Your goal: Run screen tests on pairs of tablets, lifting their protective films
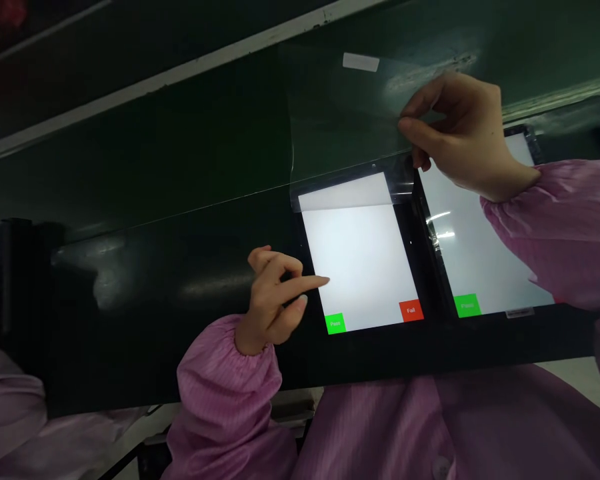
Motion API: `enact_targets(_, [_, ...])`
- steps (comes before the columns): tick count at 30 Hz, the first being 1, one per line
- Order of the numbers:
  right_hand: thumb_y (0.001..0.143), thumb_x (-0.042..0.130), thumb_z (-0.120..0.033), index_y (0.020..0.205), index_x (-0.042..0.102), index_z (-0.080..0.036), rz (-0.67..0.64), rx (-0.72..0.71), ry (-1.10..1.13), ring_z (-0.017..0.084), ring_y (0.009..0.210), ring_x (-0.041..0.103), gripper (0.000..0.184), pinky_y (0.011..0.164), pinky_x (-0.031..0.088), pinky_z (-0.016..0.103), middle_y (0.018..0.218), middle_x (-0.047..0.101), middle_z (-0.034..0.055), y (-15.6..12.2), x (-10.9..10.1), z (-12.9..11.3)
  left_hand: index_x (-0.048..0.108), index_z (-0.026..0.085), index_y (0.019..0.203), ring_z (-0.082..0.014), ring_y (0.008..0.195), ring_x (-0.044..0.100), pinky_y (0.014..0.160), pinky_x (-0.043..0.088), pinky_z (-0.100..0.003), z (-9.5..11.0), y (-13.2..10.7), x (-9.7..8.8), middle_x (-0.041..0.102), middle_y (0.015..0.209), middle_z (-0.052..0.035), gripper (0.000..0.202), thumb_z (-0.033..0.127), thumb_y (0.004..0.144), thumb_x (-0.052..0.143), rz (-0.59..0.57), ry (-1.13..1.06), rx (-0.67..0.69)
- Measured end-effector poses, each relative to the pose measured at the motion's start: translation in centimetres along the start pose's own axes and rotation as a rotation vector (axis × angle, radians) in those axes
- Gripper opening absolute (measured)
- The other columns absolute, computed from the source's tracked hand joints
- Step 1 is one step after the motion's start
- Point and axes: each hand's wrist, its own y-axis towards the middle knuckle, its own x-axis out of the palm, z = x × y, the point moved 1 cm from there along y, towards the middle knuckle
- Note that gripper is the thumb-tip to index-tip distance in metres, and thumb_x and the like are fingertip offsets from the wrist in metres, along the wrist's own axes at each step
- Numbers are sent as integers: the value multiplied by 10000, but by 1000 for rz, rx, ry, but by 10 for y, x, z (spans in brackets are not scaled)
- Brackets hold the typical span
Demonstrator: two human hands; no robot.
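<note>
Two tablets lie side by side on a dark green belt. The left tablet [363,260] shows a white screen with a green Pass button [335,323] and a red Fail button [411,311]. My left hand [273,300] has its index finger stretched out, the tip touching the left edge of that screen; the other fingers are curled. My right hand [457,133] pinches a clear protective film [340,113] and holds it lifted above the far end of the left tablet. The right tablet [480,253] also glows white, partly hidden by my right sleeve.
The dark green conveyor belt [155,220] runs left to right, with a pale rail [130,87] along its far side. A pink sleeve of another person [5,400] shows at the lower left. My pink smock fills the bottom.
</note>
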Motion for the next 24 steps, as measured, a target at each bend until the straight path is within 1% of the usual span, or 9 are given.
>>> enact_targets(3, [798,857,-74,812,676,-234,10,-9,-2,73,438,590,242,332,458,216,760,637,-51,0,0,0,792,346,1078,-209,733,505,921,380,-479,-7,2,-4,529,775,-4,320,251,944,518,107,11,-34])
enact_targets(6, [826,836,-76,808,663,-232,23,8,-24,60,447,580,234,340,467,209,779,642,-57,0,0,-1,786,378,1038,-204,689,504,814,404,-460,-13,3,-3,543,745,5,243,289,942,580,217,22,-91])
enact_targets(9, [834,846,-105,812,658,-234,25,24,-43,49,455,564,229,354,482,202,819,662,-62,-1,0,-2,775,366,941,-201,661,513,718,414,-438,-18,5,-1,551,707,8,168,332,936,611,298,45,-178])
enact_targets(11, [828,856,-113,816,659,-235,26,24,-53,49,450,562,232,340,471,201,830,673,-62,-1,0,-1,767,337,920,-201,654,515,691,424,-425,-21,5,1,561,695,7,180,386,944,595,334,59,-216])
enact_targets(14, [823,856,-100,810,659,-243,36,4,-69,51,438,561,243,313,449,202,819,677,-59,0,0,1,760,291,983,-193,657,517,688,443,-400,-24,6,3,569,692,10,255,449,955,562,358,55,-254])
enact_targets(17, [823,835,-66,803,651,-245,29,-1,-66,51,439,561,258,315,449,202,800,670,-63,1,0,1,752,271,1009,-183,665,527,691,456,-377,-26,7,4,576,700,15,271,461,952,566,350,59,-296])
enact_targets(20, [828,780,-13,807,646,-232,25,10,-47,44,453,556,258,342,469,199,802,662,-66,1,1,-2,749,262,1009,-180,677,543,700,470,-367,-26,7,4,585,705,16,261,437,959,561,338,69,-302])
enact_targets(24, [833,714,32,809,650,-227,19,13,-50,47,457,561,268,355,476,209,798,652,-65,0,2,-5,735,255,1046,-167,688,575,709,495,-352,-24,8,4,606,728,22,216,359,965,565,337,35,-287])
